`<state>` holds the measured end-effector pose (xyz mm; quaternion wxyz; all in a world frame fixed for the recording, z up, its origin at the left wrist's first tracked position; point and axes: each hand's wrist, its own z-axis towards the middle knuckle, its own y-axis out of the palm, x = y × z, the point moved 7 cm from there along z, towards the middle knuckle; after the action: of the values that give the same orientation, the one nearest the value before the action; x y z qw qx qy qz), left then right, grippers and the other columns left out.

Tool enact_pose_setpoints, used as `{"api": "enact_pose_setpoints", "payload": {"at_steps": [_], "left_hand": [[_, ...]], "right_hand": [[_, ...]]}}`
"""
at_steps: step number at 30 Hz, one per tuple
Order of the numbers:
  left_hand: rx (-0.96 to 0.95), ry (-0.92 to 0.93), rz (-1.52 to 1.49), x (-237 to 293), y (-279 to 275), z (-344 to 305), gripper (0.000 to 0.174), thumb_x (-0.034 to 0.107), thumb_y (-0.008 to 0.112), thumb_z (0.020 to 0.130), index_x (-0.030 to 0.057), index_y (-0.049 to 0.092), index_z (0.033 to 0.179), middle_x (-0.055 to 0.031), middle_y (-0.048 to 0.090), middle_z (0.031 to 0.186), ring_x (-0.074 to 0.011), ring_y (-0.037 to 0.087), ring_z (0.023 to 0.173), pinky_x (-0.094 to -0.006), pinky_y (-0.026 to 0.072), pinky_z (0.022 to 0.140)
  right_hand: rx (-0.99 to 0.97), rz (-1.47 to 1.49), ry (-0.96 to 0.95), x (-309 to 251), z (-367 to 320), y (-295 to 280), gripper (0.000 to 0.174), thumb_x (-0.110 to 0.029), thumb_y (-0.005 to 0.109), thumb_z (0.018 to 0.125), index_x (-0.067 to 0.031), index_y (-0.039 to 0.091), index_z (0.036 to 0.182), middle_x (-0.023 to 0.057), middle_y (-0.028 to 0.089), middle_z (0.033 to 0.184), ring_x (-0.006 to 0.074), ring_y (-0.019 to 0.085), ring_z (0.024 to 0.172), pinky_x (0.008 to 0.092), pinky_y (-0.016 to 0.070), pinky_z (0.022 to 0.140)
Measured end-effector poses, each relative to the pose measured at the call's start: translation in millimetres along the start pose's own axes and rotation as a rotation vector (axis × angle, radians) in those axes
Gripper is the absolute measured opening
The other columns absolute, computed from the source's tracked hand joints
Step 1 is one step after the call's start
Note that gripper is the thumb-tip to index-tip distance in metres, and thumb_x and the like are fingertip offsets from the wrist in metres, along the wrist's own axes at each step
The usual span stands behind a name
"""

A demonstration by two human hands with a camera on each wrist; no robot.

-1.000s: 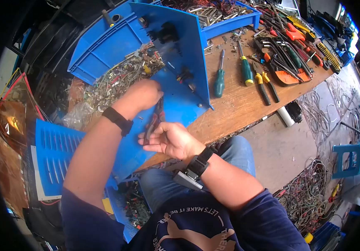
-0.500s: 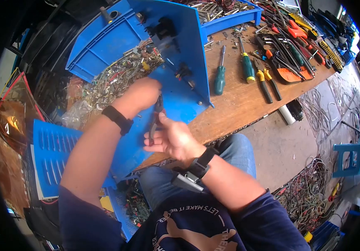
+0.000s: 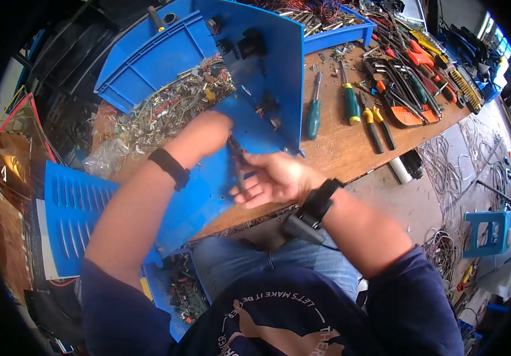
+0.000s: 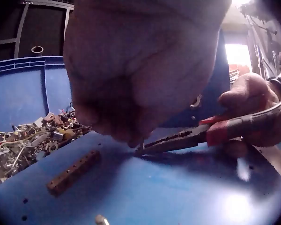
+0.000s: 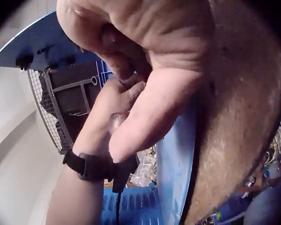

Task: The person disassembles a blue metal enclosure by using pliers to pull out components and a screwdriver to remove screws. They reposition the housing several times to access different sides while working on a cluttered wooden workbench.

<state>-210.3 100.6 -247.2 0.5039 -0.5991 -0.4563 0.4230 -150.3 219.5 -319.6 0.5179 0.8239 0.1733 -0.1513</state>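
Hidden and blurred around the two hands

Fingertips of left hand (image 3: 205,133) lost behind its own back in the head view. In the left wrist view, too close and blurred, covering the very tip of the pliers (image 4: 201,135) and any small piece there. Handles half buried in right hand (image 3: 276,178). Right wrist view crowded with blurred palm, only a strip of blue panel (image 5: 175,154) showing. Scrap pile (image 3: 166,110) too fine to tell apart.

Red-handled long-nose pliers (image 4: 187,137) lie almost level just above the blue panel (image 4: 154,192).
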Motion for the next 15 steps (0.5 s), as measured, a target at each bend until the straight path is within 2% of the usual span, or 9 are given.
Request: {"api": "enact_pose_setpoints", "payload": {"at_steps": [1,3,6,15], "left_hand": [[-0.01,-0.008,-0.009,0,1,0,0.02,0.018,0.054,0.078,0.0007,0.064,0.079,-0.0216,0.062,0.08,-0.0391,0.059,0.08,-0.0466,0.0473,0.072],[-0.014,-0.004,-0.008,-2,1,0,0.02,0.019,0.054,0.078,0.0009,0.065,0.079,-0.021,0.062,0.081,-0.0389,0.059,0.08,-0.0464,0.0473,0.073],[-0.018,0.009,0.017,-2,1,4,0.02,0.019,0.055,0.078,0.0014,0.065,0.08,-0.02,0.062,0.082,-0.0384,0.059,0.081,-0.046,0.0474,0.073],[-0.059,-0.121,-0.004,-2,-2,3,0.02,0.019,0.056,0.078,0.0028,0.067,0.081,-0.0193,0.063,0.083,-0.0376,0.06,0.081,-0.0446,0.0481,0.075]], "right_hand": [[-0.012,0.048,-0.073,5,0,14,0.035,-0.033,0.038,0.097,-0.0036,0.045,0.113,0.0238,0.06,0.101,0.0375,0.062,0.093,0.0487,0.0507,0.083],[-0.008,0.242,-0.161,23,15,36,0.033,-0.03,0.037,0.098,-0.0018,0.044,0.113,0.0245,0.059,0.104,0.0366,0.061,0.095,0.0484,0.0503,0.085],[0.052,0.335,-0.298,36,35,49,0.031,-0.025,0.034,0.098,0.0008,0.044,0.112,0.0239,0.06,0.101,0.0333,0.061,0.094,0.0457,0.052,0.082],[0.11,0.478,-0.43,38,53,65,0.033,-0.025,0.032,0.098,0.0038,0.046,0.107,0.022,0.06,0.097,0.031,0.061,0.088,0.0417,0.0527,0.079]]}}
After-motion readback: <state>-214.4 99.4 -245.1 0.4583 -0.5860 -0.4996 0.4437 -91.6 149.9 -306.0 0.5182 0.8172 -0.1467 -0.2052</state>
